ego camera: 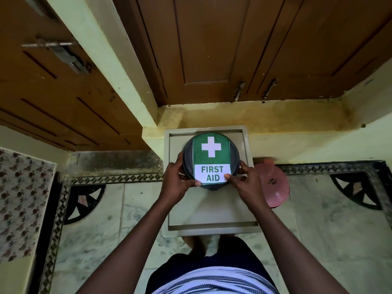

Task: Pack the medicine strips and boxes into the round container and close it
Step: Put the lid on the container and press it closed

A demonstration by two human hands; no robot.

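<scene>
A dark round container stands on a beige plastic stool, its lid on and covered by a green and white FIRST AID label. My left hand grips the container's left side, thumb on the lid's front edge. My right hand grips its right side, thumb on the label's lower corner. No medicine strips or boxes show; the container's inside is hidden.
A pink round object lies on the floor just right of the stool. Brown wooden cupboard doors rise behind the stool above a yellow ledge. A patterned cloth is at the far left. My feet stand at the stool's near edge.
</scene>
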